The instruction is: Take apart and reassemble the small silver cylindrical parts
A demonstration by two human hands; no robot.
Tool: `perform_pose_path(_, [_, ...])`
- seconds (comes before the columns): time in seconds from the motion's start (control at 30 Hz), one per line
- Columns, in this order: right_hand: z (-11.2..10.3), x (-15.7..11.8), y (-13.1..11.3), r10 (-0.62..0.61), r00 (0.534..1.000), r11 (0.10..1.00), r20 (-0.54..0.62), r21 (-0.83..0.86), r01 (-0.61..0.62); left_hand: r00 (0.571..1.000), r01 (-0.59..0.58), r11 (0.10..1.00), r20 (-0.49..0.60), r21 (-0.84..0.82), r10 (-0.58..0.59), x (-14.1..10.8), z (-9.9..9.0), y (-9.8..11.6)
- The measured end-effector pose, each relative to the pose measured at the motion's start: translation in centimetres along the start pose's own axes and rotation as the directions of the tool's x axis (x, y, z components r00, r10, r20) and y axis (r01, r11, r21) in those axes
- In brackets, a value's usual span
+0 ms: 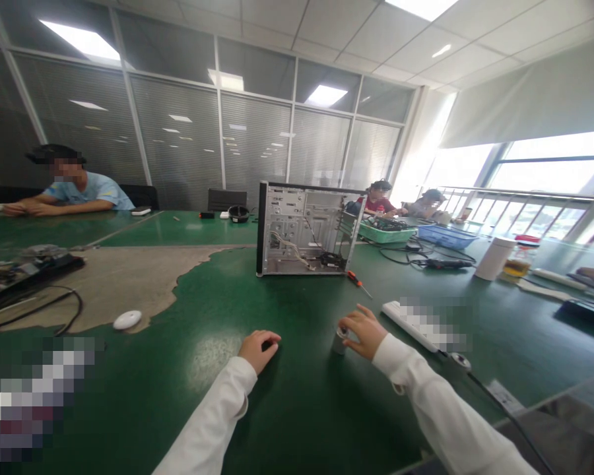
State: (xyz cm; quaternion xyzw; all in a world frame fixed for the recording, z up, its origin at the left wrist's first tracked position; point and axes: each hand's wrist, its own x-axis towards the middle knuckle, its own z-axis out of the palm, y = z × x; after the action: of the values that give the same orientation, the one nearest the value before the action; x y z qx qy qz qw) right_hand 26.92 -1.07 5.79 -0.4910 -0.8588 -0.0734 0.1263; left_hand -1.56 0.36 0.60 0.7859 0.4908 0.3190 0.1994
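My right hand [365, 331] has its fingers around the top of a small grey cylinder [339, 341] that stands on the green table [297, 409]. To the left, my left hand [260, 349] rests on the table with its fingers curled. Its fingertips point right, and I cannot make out anything in them. Beyond both hands stands an open computer case [309, 231] with its metal inside and cables showing. An orange-handled screwdriver [359, 284] lies by the case's lower right corner.
A white power strip [410, 325] lies right of my right hand. Green [386, 234] and blue baskets [445, 237], cables and a white cup [495, 258] stand farther right. A white round object [127, 320] and electronic parts [24, 264] are left. Several people sit around the table.
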Motion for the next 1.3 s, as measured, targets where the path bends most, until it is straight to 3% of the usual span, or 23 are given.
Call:
perform_pose_path(0.2, [1.1, 5.7, -7.2, -0.122, 0.990, 0.984, -0.073, 0.119, 0.130, 0.999, 0.025, 0.998, -0.036, -0.060, -0.027, 0.1, 0.3, -0.5])
perform_pose_path(0.37, [3.4, 8.1, -10.2, -0.107, 0.984, 0.961, -0.143, 0.240, 0.139, 0.996, 0.038, 0.991, -0.077, -0.129, -0.048, 0.2, 0.5, -0.9])
perform_pose_path(0.6, [7.7, 7.0, -10.1, 0.023, 0.962, 0.792, -0.274, 0.592, 0.150, 0.992, 0.032, 0.991, -0.116, -0.133, -0.048, 0.4, 0.8, -1.2])
perform_pose_path(0.8, [7.1, 7.1, -10.5, 0.001, 0.938, 0.767, -0.345, 0.602, 0.221, 0.990, 0.037, 0.999, -0.138, -0.038, -0.042, 0.5, 1.1, -1.4])
perform_pose_path(1.3, [7.3, 7.3, -10.9, 0.064, 0.961, 0.713, -0.269, 0.686, 0.145, 0.987, 0.099, 0.992, -0.138, 0.077, -0.088, 0.5, 0.8, -0.9])
